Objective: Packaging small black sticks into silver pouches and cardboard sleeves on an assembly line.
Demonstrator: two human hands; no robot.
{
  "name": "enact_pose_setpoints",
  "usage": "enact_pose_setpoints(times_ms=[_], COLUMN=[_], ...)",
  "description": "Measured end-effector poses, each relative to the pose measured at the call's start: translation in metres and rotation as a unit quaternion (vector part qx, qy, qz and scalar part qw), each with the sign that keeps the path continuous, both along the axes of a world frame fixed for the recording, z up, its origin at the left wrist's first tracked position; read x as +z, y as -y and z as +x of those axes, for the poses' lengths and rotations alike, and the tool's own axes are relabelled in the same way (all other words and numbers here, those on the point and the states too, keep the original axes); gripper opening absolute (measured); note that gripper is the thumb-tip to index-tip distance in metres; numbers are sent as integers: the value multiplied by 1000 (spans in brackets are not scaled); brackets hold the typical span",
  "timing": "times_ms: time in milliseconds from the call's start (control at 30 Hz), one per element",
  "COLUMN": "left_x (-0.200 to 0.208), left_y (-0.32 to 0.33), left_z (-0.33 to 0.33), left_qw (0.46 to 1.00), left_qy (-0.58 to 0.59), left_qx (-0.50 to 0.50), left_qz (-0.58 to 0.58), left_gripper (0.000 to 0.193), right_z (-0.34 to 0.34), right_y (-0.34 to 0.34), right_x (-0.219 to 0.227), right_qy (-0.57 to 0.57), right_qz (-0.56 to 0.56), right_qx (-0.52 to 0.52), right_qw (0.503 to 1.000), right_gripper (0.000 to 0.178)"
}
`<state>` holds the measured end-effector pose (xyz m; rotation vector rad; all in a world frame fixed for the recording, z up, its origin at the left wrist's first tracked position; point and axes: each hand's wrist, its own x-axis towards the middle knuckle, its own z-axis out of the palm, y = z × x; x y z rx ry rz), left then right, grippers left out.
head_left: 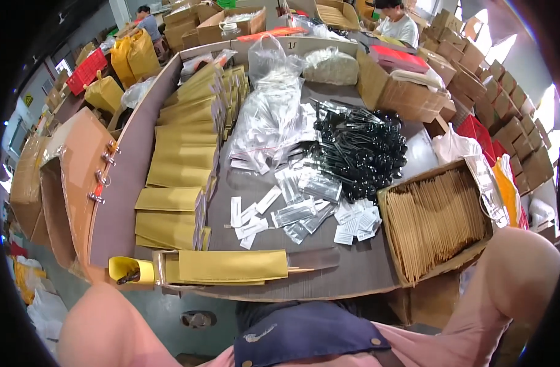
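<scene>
Neither of my hands shows; only my bent elbows and pink sleeves come in at the lower left and lower right. The left elbow is close to a stack of yellow paper envelopes (231,266) and a small yellow cup (131,270) at the table's front edge. My right elbow is beside an open carton (387,235) packed with upright brown cards or envelopes. On the table between them lie small printed paper slips (357,221), flat clear packets (294,211), a pile of black glossy long-handled pieces (359,150) and a clear plastic bag of packets (270,107).
Rows of yellow envelopes (182,156) line the table's left side, along a low partition (124,183) with metal clips. A cardboard box (408,95) stands at the back right. Stacked cartons (506,122) rise beyond, and two people are at work farther back.
</scene>
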<state>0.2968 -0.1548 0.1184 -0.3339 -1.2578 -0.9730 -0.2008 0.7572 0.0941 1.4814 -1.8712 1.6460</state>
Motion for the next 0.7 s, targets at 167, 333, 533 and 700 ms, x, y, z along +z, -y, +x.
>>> enact_pose_setpoints(times_ms=[167,333,533,700], left_x=[-6,-4,-85,-74], left_y=[-19,16,63,78], left_z=[-45,23,11,56], left_qw=[1000,996,997,989], left_qy=[17,78,76,144], left_qx=[9,-7,-7,-17], left_qz=[-17,-32,-8,-10], left_gripper=[31,31,31,30], right_z=[-44,26,81,120], right_y=[-46,-203,-284,-265], right_x=[-1,-25,-6,34], right_qy=[-4,36,5,51], right_qz=[17,36,100,140], right_qx=[-31,-76,-123,-164], right_qw=[999,996,987,975], right_gripper=[44,42,39,36])
